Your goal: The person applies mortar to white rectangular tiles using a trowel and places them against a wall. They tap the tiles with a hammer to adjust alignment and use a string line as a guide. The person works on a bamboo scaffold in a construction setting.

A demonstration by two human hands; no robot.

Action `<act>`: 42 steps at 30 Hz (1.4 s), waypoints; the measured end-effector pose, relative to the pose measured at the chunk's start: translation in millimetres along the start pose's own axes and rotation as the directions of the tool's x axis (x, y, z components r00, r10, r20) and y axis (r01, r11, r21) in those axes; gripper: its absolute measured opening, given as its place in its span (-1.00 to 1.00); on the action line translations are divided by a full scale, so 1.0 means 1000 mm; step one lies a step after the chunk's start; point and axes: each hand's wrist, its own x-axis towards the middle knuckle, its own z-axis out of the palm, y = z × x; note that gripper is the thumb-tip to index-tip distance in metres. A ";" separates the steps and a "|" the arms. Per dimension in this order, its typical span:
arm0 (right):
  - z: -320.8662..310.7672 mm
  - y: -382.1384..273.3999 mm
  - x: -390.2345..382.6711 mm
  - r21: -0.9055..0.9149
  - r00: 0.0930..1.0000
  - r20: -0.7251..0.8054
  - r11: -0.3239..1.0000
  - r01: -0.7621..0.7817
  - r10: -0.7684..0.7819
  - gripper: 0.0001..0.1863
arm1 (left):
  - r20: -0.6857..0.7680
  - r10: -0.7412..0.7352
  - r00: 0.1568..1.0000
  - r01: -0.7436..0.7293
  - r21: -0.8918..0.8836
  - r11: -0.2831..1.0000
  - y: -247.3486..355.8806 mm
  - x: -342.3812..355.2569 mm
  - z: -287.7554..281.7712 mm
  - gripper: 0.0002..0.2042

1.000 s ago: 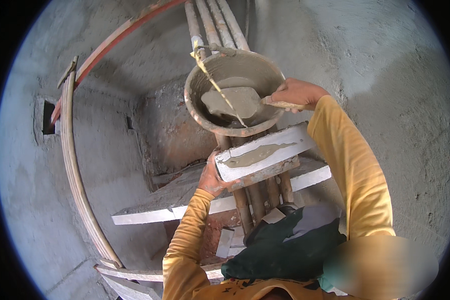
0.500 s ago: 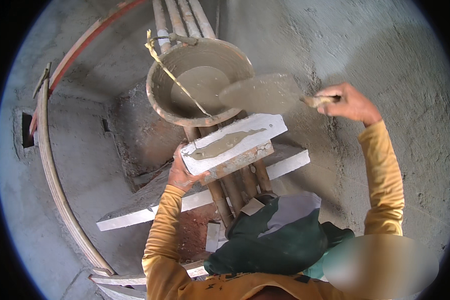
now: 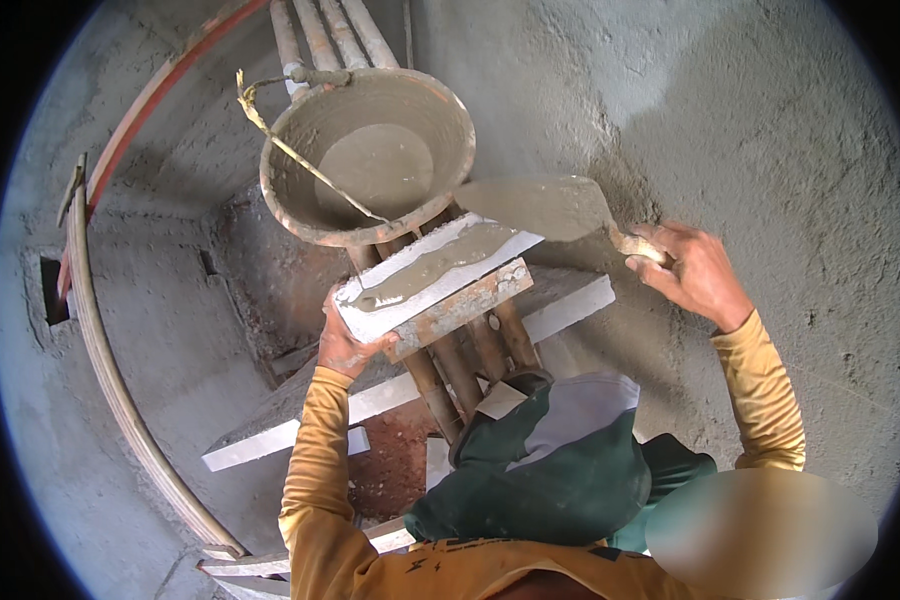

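Note:
My left hand [image 3: 340, 335] grips the near left end of a white-topped board [image 3: 365, 321], its thumb along the near side. A long smear of wet grey mortar [image 3: 435, 266] lies on the board's top, and its near side is rough and stained. My right hand [image 3: 695, 272] is closed around the wooden handle of a trowel [image 3: 550, 207]. The blade, coated in mortar and slightly blurred, reaches left over the board's far right corner, close to the bucket rim. Just beyond the board stands a round bucket [image 3: 271, 185] with thin grey mortar inside.
Round poles [image 3: 456, 365] run beneath the bucket and board. A white-edged slab [image 3: 255, 443] crosses below them. Rough grey plastered wall [image 3: 770, 170] rises at the right. A long wooden strip [image 3: 110, 350] curves down the left. A stick-like bucket handle [image 3: 320, 172] leans across the bucket.
The trowel and my right hand have come lower, and the blade is now nearer the board. The mortar smear reaches further toward the board's far right end. The view has shifted slightly.

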 end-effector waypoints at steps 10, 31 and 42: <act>0.037 0.007 -0.037 0.254 0.984 0.138 0.956 -0.148 0.115 -0.59 | -0.003 0.010 1.000 -0.010 0.008 1.000 -0.009 0.000 -0.001 0.06; 0.069 -0.022 -0.073 0.205 0.993 0.118 0.979 0.003 -0.028 -0.59 | 0.013 0.011 1.000 -0.010 -0.021 1.000 0.002 -0.001 0.001 -0.01; 0.028 -0.081 0.154 -0.339 0.980 -0.001 0.922 0.188 -0.201 -0.73 | -0.026 0.045 0.999 -0.041 0.115 0.993 -0.019 0.001 -0.002 0.10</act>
